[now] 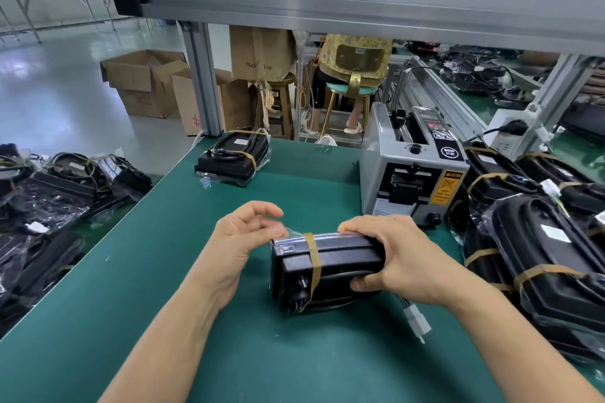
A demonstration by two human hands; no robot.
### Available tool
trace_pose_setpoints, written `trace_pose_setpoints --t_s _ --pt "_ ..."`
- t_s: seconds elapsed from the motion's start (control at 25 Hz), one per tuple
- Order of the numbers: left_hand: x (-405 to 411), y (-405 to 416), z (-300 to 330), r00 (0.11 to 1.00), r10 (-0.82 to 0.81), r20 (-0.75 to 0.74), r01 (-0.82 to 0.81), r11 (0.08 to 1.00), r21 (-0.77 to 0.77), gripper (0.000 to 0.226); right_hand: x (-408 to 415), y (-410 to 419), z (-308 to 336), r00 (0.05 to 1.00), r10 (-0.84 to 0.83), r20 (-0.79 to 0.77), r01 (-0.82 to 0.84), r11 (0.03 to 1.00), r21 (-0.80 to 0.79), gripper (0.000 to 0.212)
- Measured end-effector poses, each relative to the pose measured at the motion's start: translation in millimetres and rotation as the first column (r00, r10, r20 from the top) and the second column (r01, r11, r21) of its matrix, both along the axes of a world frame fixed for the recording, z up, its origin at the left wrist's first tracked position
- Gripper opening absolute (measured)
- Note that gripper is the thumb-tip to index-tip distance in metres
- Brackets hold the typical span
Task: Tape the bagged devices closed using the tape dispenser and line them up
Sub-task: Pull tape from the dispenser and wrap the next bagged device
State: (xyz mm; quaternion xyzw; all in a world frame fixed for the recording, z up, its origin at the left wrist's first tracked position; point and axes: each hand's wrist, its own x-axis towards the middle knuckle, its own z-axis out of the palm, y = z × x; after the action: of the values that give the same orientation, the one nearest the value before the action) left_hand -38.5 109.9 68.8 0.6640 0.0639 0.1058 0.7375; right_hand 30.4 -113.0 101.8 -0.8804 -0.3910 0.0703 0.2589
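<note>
**One bag banded, its open end waiting for tape**

Forearms fill the lower frame as we work over the green mat (pixel 203 271) in the head view, the only one we have. Our right hand (pixel 402 258) is wrapped around the right end of the bagged device (pixel 327 268) at centre frame, fingers curled over its top edge and thumb tucked under its near face, so that end is firmly clamped. Our left hand (pixel 242 239) sits at the device's left end with fingers loosely bent and spread apart; its fingertips touch the loose clear film there, but we cannot tell whether they pinch it.

One tan tape band (pixel 312 268) already rings the black body near its left end. A white connector (pixel 416 321) on a short lead pokes out below our right wrist.

We judge the device stiff and fairly heavy, a hard block inside a thin, slippery, crinkly bag. Best hold it by the solid body as the right hand does, and only gather the film, since pulling on the film could tear it.

At right of centre stands the tape dispenser (pixel 414 170), close to our right hand. A finished device (pixel 234 154) lies at the mat's far edge, and more bagged units (pixel 543 232) are piled at the right.
</note>
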Motion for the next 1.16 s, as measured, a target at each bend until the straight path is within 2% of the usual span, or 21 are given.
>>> trace_pose_setpoints --t_s 0.12,0.2,0.24,0.32,0.36,0.4,0.44,0.52,0.6,0.64,0.68,0.72,0.76,0.84,0.88,1.0,1.16 --pt "-8.2 -5.0 -5.6 0.978 0.179 0.103 -0.2 0.949 0.244 0.028 2.4 -1.0 0.4 1.0 0.005 -0.007 -0.005 1.0 -0.01 0.053" --pt "-21.9 -0.8 -7.7 0.951 0.168 0.259 -0.251 0.908 0.336 0.027 3.7 0.9 1.0 1.0 0.01 -0.013 -0.01 1.0 -0.01 0.052" --pt "-29.4 -2.0 -7.6 0.961 0.062 0.27 -0.147 0.94 0.308 0.024 4.8 1.0 2.2 1.0 0.005 -0.017 -0.005 1.0 -0.007 0.052" --pt "-38.6 -6.8 -13.0 0.973 -0.148 0.175 0.098 0.959 0.268 0.057 6.6 1.6 4.2 1.0 0.002 -0.016 -0.002 1.0 -0.014 0.051" --pt "-39.2 -9.9 -18.5 0.973 -0.174 0.15 0.128 0.952 0.277 0.074 6.8 2.3 4.3 1.0 0.001 -0.006 -0.001 1.0 -0.026 0.051" --pt "-38.7 -13.6 -21.8 0.978 -0.143 0.149 0.098 0.958 0.271 0.084 6.6 3.2 3.6 1.0 -0.003 0.012 0.003 0.999 -0.041 0.052" --pt "-36.4 -17.9 -23.2 0.982 -0.093 0.163 0.047 0.963 0.266 0.085 6.2 2.4 2.1 1.0 -0.011 0.017 0.012 0.998 -0.061 0.056" --pt "-32.0 -23.1 -24.2 0.977 -0.013 0.214 -0.043 0.966 0.256 0.073 4.9 -4.1 0.9 0.998 -0.017 -0.052 0.013 0.997 -0.072 0.074" --pt "-29.7 -24.5 -28.1 0.97 0.054 0.237 -0.106 0.972 0.21 0.069 10.3 -19.1 4.8 0.982 -0.027 -0.184 0.031 0.999 0.02 0.081" --pt "-29.2 -25.7 -30.7 0.965 0.094 0.245 -0.146 0.968 0.203 0.069 14.9 -27.1 6.9 0.967 -0.062 -0.249 0.092 0.989 0.112 0.076" --pt "-29.3 -27.5 -33.3 0.957 0.136 0.258 -0.193 0.959 0.208 0.071 21.0 -34.1 6.9 0.943 -0.136 -0.305 0.211 0.951 0.227 0.065" --pt "-28.9 -30.1 -36.4 0.947 0.177 0.268 -0.239 0.946 0.221 0.075 29.0 -39.9 3.9 0.897 -0.25 -0.364 0.378 0.86 0.342 0.05" --pt "-28.6 -33.6 -38.8 0.937 0.215 0.277 -0.28 0.933 0.224 0.075 38.3 -44.1 -1.2 0.82 -0.386 -0.422 0.554 0.72 0.418 0.035" --pt "-28.6 -37.9 -41.0 0.914 0.284 0.291 -0.351 0.912 0.213 0.067 55.3 -44.3 -13.3 0.627 -0.583 -0.517 0.779 0.452 0.434 0.016" --pt "-28.7 -38.7 -42.0 0.907 0.309 0.287 -0.373 0.905 0.206 0.065 62.4 -41.1 -18.4 0.565 -0.602 -0.564 0.824 0.378 0.423 0.013" --pt "-30.2 -37.9 -44.4 0.904 0.332 0.269 -0.395 0.889 0.23 0.067 78.9 -28.4 -24.0 0.484 -0.572 -0.662 0.874 0.275 0.401 0.008" --pt "-31.1 -39.7 -48.5 0.9 0.342 0.27 -0.411 0.873 0.263 0.072 91.0 -17.9 -24.1 0.419 -0.631 -0.653 0.895 0.164 0.415 0.009"
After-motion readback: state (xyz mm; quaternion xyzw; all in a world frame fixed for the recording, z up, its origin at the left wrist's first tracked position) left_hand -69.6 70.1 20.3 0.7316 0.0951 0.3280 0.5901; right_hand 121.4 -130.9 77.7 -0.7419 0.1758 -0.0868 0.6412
